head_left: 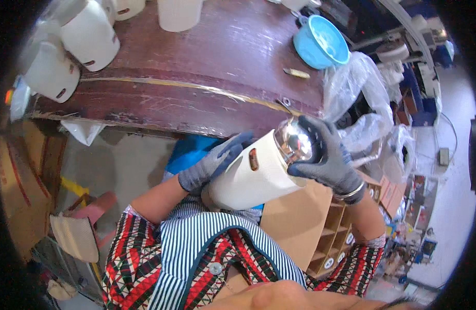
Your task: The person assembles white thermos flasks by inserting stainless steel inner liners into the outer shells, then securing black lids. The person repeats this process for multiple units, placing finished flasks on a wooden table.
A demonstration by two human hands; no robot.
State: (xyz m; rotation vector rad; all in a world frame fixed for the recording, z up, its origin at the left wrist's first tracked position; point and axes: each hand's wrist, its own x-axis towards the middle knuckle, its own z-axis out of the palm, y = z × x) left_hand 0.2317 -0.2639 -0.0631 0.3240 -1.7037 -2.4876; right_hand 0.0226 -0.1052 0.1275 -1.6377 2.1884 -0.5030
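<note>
A white tapered plastic housing [263,175], with a small slot-shaped window in its side, lies tilted across my lap below the table edge. My left hand [217,160], in a grey work glove, is closed around the housing's far side and steadies it. At the housing's upper right end is a shiny rounded metal liner [294,142], partly inside the mouth. My right hand [328,157], gloved too, curls its fingers and thumb around this liner. How deep the liner reaches into the housing is hidden.
A dark red table [222,57] spans the front, with more white housings [90,39] at far left. A light blue basin [320,44] stands at right beside crumpled clear plastic bags [356,82]. A yellowish cutter-like tool [297,73] lies nearby. Cardboard with compartments [331,227] sits by my right arm.
</note>
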